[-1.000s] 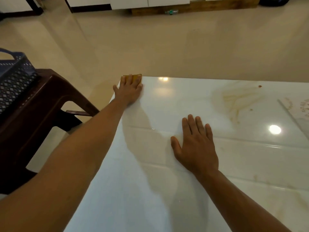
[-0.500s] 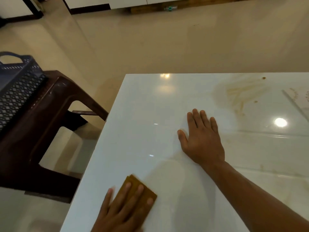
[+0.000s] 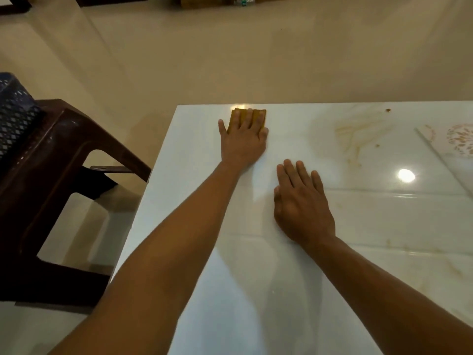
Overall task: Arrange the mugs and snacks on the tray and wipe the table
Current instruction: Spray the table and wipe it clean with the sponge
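Observation:
My left hand (image 3: 243, 142) lies flat on a folded mustard-yellow cloth (image 3: 236, 116), pressing it onto the glossy white marble table (image 3: 256, 290) close to the far edge, near the far left corner. Only the cloth's far part shows past my fingers. My right hand (image 3: 300, 201) rests palm down on the bare tabletop, a little nearer and to the right, fingers together, holding nothing. A white tray (image 3: 450, 139) with a gold leaf pattern is cut off at the right edge. No mugs or snacks are in view.
A dark brown plastic stool (image 3: 51, 175) stands left of the table, with a dark blue perforated basket (image 3: 12, 111) on it. Small brown crumbs (image 3: 388, 110) lie near the table's far edge. Beige floor tiles stretch beyond the table.
My left hand has slid the cloth from the near left part of the table back out to the far edge. My right hand has stayed planted on the tabletop.

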